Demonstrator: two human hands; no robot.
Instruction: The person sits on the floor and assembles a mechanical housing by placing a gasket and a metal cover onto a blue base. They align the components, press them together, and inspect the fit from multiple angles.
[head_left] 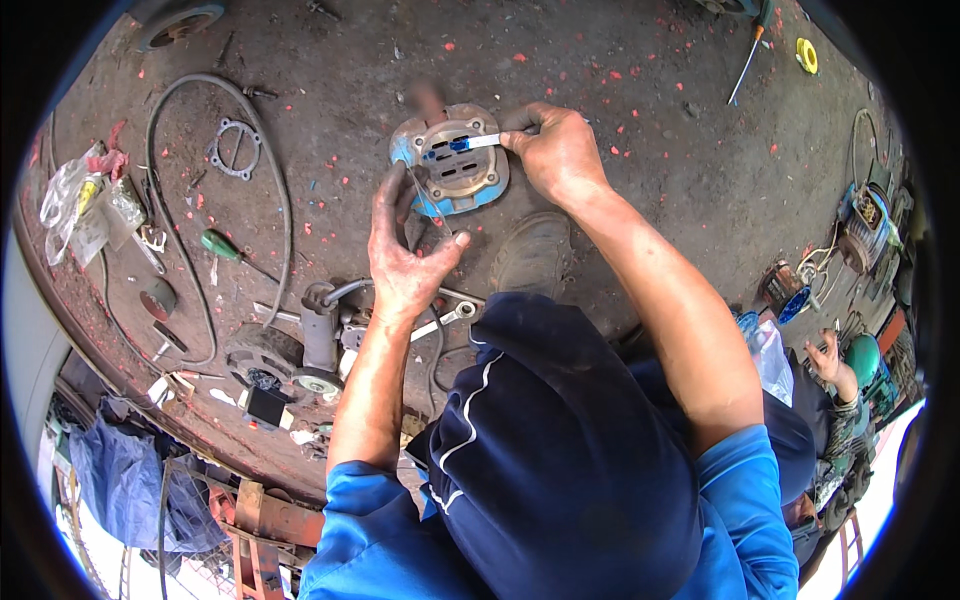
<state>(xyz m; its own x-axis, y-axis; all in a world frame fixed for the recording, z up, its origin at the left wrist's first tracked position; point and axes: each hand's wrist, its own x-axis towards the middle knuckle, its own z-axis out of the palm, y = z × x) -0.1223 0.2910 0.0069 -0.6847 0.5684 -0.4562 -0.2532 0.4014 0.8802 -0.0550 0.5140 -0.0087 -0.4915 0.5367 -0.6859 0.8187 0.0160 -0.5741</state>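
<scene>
A round metal valve plate [482, 182], like a compressor part, lies on the floor with blue paint round its rim and several dark slots in its face. My right hand [560, 150] is closed on a slim white stick [486, 140] with a blue end, which reaches over the slots. At the plate's near left edge is my left hand [402, 262], its thumb and fingers spread apart. Beside those fingers shows a thin curved strand [432, 203]; whether they touch it I cannot make out.
Left lie a flat gasket [235, 149], a looped cable [283, 190], a green-handled screwdriver [222, 243] and plastic bags [75, 205]. An angle grinder [320, 335] and a spanner [445, 320] lie near my left forearm. Another person's hand [828, 358] shows far right, near a motor [868, 225].
</scene>
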